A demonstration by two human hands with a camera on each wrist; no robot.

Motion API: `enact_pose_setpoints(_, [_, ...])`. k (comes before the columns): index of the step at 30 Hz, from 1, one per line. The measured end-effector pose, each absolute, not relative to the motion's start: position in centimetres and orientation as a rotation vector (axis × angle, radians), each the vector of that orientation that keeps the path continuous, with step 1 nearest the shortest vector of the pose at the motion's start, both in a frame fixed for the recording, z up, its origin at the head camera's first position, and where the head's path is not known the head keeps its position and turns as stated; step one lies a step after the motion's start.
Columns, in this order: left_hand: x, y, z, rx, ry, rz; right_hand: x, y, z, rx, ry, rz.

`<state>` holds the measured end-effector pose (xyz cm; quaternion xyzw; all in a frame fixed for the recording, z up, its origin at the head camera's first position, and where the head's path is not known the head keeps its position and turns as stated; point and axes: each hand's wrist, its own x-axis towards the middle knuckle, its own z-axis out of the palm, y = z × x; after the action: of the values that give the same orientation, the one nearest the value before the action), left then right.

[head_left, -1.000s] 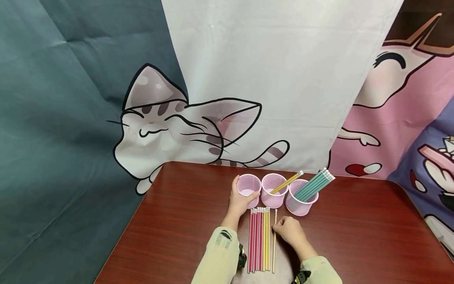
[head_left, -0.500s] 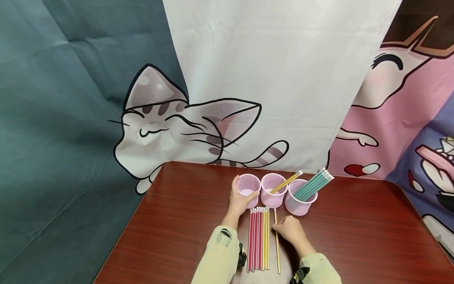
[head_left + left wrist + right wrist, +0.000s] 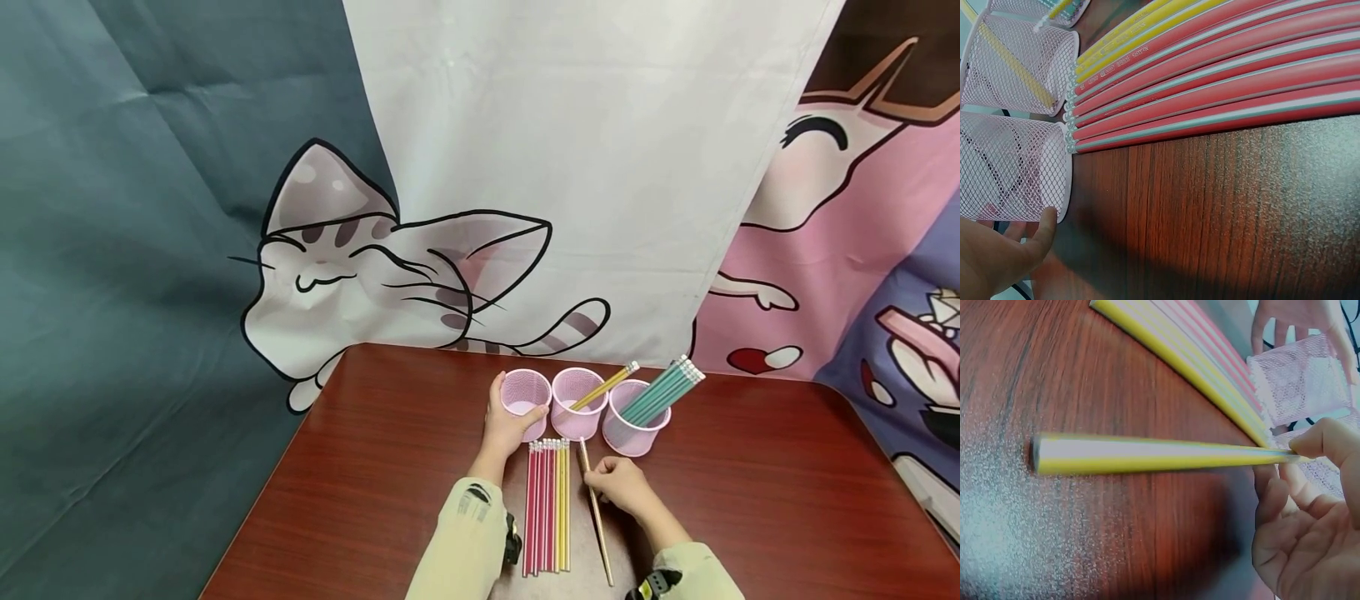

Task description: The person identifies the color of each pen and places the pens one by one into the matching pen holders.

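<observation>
My left hand grips the leftmost pink mesh pencil cup, thumb at the front and fingers round its far left side. No pencils show in that cup. My right hand pinches a yellow pencil between thumb and fingers, near its upper part. The pencil slants, its white eraser end close to the middle cup. To its left lies a row of pencils, red ones on the left and yellow ones on the right, eraser ends toward the cups.
Two yellow pencils lean in the middle cup. Several teal pencils lean in the right cup. The three cups stand side by side on the dark red wooden table, before a printed cloth backdrop.
The yellow pencil in my right hand has turned, its lower end swinging right, and now looks slightly raised. My right hand has shifted a little to the right. The left hand stays on the cup.
</observation>
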<state>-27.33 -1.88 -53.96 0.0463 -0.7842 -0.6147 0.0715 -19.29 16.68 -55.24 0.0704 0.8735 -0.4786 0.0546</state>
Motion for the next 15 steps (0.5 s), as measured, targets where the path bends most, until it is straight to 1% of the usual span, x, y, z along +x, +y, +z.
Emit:
enact_pose_setpoints(5, [-27.4, -1.8, -54.2, 0.100, -2.343, -1.807, -19.2, 17.0, -54.7, 0.163, 2.556, -1.597])
enact_pose_setpoints(15, [-27.5, -1.9, -54.3, 0.096, -2.339, -1.845, -19.2, 17.6, -52.7, 0.026, 2.496, -1.627])
